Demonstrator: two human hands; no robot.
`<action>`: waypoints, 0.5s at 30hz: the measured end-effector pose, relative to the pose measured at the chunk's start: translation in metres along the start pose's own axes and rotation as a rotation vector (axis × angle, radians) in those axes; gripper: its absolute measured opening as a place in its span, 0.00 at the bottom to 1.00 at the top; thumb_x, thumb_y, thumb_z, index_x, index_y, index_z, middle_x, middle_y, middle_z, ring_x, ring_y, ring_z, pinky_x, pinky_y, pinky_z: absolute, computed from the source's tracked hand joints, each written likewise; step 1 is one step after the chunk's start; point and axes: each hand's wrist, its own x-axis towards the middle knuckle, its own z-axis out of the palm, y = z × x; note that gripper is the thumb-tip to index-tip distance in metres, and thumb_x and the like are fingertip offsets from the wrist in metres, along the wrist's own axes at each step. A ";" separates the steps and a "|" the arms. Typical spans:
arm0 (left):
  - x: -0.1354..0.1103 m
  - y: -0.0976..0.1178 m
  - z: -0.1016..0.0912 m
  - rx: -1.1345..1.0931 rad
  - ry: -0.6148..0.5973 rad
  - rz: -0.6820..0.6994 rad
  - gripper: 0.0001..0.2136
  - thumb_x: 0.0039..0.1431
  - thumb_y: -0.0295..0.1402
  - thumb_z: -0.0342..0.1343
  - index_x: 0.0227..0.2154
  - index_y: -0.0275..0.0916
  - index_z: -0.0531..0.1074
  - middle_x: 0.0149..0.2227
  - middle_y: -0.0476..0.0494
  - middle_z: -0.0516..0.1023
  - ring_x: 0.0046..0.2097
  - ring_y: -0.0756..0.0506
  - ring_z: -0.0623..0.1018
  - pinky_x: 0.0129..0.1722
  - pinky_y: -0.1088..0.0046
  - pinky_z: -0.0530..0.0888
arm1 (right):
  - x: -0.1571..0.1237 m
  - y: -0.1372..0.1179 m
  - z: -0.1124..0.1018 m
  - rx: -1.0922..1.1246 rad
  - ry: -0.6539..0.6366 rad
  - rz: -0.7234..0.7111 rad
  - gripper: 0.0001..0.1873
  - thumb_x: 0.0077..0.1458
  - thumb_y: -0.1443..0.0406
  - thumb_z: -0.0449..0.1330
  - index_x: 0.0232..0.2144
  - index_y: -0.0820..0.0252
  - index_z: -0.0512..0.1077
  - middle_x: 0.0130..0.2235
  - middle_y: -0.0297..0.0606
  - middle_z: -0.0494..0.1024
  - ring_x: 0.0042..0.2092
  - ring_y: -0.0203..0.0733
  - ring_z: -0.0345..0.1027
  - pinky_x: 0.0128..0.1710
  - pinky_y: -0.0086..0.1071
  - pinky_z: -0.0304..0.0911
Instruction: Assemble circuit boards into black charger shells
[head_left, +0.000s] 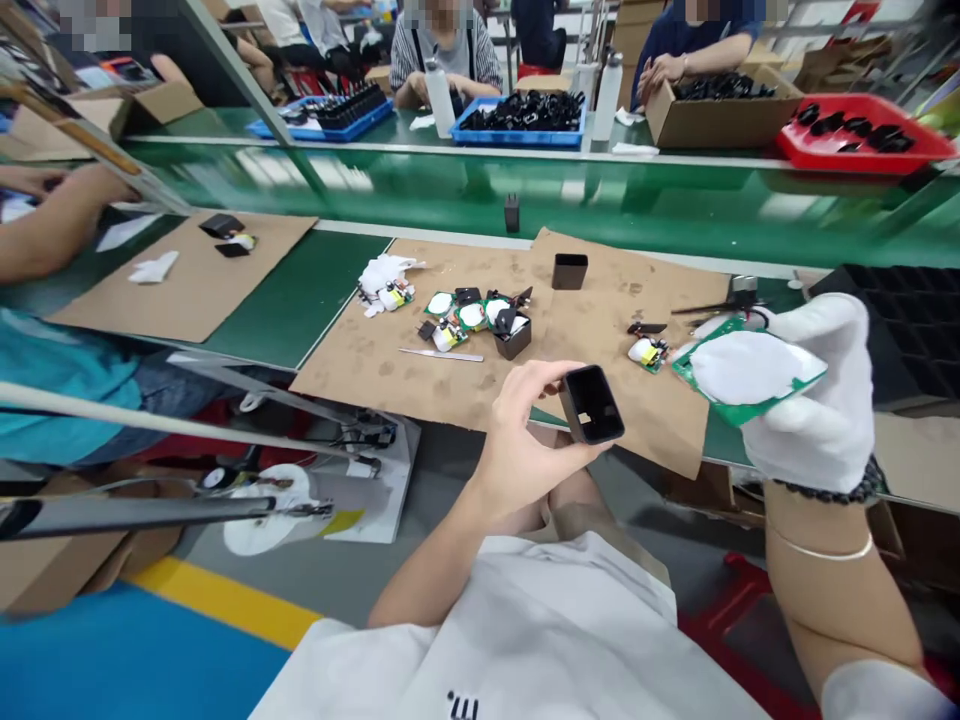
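Note:
Bare, my left hand (517,430) grips a black charger housing (576,412) by its sides, the hollow end facing me. My right hand (814,430), in a white glove, holds a green circuit board (739,410) with a white pad on its face; black parts stick out behind it. On the cardboard sheet (352,365) between and beyond my hands lie several circuit boards (472,316) with white pads. A black housing (514,338) there has parts in it, and another housing (570,270) stands farther back. A small board (648,352) lies left of my gloved hand.
A thin metal strip (441,354) and a white crumpled pile (388,280) lie on the cardboard. One black charger (512,212) stands on the green conveyor (420,185). Black divided trays (900,330) are at right. Co-workers sit across, behind blue trays (523,137) and a red tray (825,155).

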 end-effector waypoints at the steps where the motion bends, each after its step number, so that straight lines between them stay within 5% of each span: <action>1: -0.001 0.005 -0.002 -0.008 0.004 0.008 0.24 0.47 0.32 0.72 0.48 0.48 0.73 0.47 0.45 0.78 0.47 0.42 0.76 0.49 0.63 0.75 | -0.007 -0.003 0.007 -0.011 0.006 -0.024 0.31 0.28 0.41 0.76 0.35 0.36 0.70 0.41 0.32 0.76 0.47 0.58 0.76 0.52 0.56 0.72; 5: -0.001 0.012 -0.004 -0.215 0.036 -0.054 0.28 0.42 0.34 0.75 0.46 0.45 0.70 0.45 0.45 0.77 0.50 0.41 0.77 0.50 0.64 0.75 | -0.016 -0.011 0.031 0.175 -0.010 -0.036 0.29 0.31 0.50 0.79 0.38 0.40 0.74 0.39 0.30 0.77 0.44 0.53 0.77 0.50 0.52 0.74; 11: 0.002 0.004 -0.003 -0.736 -0.247 -0.517 0.34 0.38 0.44 0.77 0.47 0.40 0.70 0.40 0.43 0.79 0.44 0.41 0.80 0.42 0.67 0.77 | -0.026 -0.002 0.043 0.702 -0.198 0.312 0.20 0.41 0.58 0.72 0.39 0.50 0.77 0.40 0.34 0.83 0.44 0.47 0.80 0.41 0.41 0.78; 15: -0.002 -0.007 0.013 -0.752 -0.078 -0.468 0.28 0.44 0.48 0.74 0.44 0.39 0.72 0.42 0.42 0.79 0.46 0.41 0.80 0.47 0.65 0.76 | -0.036 0.016 0.050 0.775 -0.073 0.352 0.18 0.42 0.59 0.73 0.38 0.47 0.77 0.40 0.30 0.84 0.46 0.47 0.80 0.43 0.42 0.78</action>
